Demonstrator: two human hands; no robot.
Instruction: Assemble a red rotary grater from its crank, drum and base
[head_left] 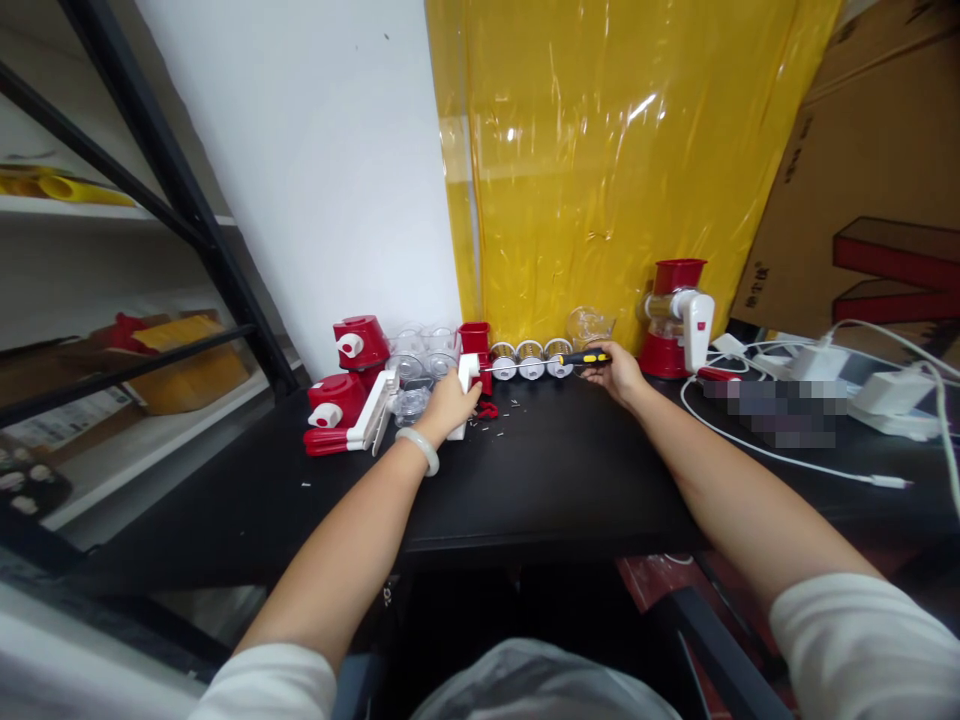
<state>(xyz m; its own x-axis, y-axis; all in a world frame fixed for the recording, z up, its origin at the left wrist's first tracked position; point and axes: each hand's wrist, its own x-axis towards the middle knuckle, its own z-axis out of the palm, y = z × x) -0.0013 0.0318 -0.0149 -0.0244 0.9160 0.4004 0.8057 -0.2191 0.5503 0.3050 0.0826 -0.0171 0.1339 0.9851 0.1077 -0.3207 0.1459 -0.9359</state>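
Note:
My left hand (450,400) is closed around a white plastic crank handle (469,370) above the black table. My right hand (621,374) grips a black and yellow screwdriver (585,357). Its long shaft lies level and points left, its tip at the white part; whether it sits in a screw is too small to tell. Behind the shaft stand several grater drums (531,360) with white rims. A small red piece (487,410) and several loose screws (500,434) lie just right of my left hand.
Red grater bodies (337,400) and white cranks with red grips (328,441) crowd the left. Clear plastic parts (410,366) stand behind my left hand. An assembled rotary grater (679,325) is at the back right. White cables (795,465) and chargers (892,392) cover the right side.

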